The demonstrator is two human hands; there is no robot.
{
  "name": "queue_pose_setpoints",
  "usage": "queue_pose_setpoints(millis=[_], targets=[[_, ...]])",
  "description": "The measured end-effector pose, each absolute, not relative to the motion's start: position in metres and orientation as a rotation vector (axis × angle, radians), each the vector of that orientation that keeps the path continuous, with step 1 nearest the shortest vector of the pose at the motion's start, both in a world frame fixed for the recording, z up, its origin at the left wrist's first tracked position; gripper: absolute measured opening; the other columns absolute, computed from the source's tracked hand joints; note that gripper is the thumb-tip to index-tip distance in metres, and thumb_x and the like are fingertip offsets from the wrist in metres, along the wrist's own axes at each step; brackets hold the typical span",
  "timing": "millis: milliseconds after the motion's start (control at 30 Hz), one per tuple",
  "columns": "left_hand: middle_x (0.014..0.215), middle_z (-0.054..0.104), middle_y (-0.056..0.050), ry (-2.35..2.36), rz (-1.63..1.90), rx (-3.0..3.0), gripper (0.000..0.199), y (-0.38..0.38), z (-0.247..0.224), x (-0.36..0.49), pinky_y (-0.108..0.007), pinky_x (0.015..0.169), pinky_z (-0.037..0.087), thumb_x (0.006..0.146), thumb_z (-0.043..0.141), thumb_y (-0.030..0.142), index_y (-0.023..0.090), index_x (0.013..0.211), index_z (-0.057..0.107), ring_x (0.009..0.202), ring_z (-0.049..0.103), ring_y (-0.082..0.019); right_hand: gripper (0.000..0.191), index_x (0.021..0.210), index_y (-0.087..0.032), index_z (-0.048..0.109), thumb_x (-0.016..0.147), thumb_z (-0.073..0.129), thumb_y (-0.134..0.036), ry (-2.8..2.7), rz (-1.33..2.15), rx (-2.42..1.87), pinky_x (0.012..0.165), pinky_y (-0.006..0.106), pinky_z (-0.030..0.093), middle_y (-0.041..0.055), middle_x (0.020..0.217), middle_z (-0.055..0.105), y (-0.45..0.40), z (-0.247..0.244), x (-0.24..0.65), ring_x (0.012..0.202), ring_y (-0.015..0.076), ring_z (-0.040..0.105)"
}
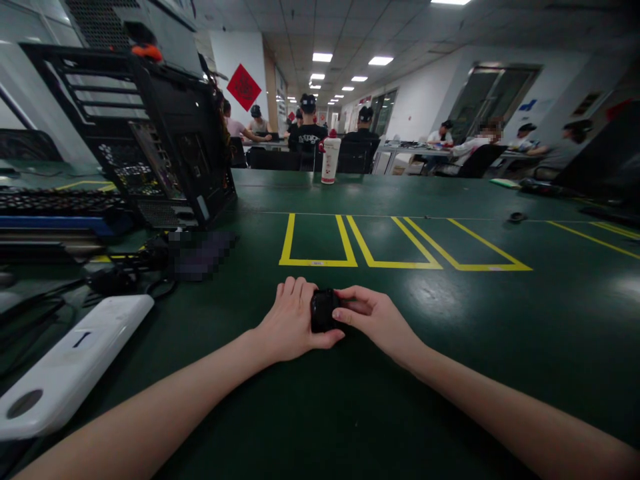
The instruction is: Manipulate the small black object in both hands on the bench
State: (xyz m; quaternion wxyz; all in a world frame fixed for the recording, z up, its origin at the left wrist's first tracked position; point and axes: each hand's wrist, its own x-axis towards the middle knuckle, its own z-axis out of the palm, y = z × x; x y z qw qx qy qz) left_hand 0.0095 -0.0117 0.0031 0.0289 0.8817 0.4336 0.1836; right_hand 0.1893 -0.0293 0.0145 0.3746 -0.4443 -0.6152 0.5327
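Observation:
Between my two hands, low over the green table, is a small black object (323, 311) with rounded edges; its kind I cannot make out. My left hand (293, 317) curls along its left side, the thumb stretched out below it. From the right, my right hand (370, 313) pinches the object's right edge between thumb and fingers. Parts of the object are covered by the fingers.
Yellow tape outlines (400, 265) mark the table (425, 427) beyond my hands. An open black computer case (165, 133) stands at left, near cables and a white device (75, 360). A white and red bottle (330, 159) stands at the far edge. People sit at tables behind.

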Motion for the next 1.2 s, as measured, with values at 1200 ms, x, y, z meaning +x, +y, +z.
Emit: queue_pose_setpoints(millis=[1200], targets=[[0.091,0.045,-0.008,1.359,0.545,2.674,0.054,-0.006,0.001,0.01,-0.036,0.071,0.037,0.068,0.053,0.058,0.013,0.098,0.046,0.081,0.04,-0.022,0.023,0.103,-0.02,0.053,0.081,0.05,-0.029,-1.694,1.252,-1.103,0.087,0.036,0.044,0.003,0.101,0.059,-0.03,0.006,0.194,0.094,0.0151,0.056]])
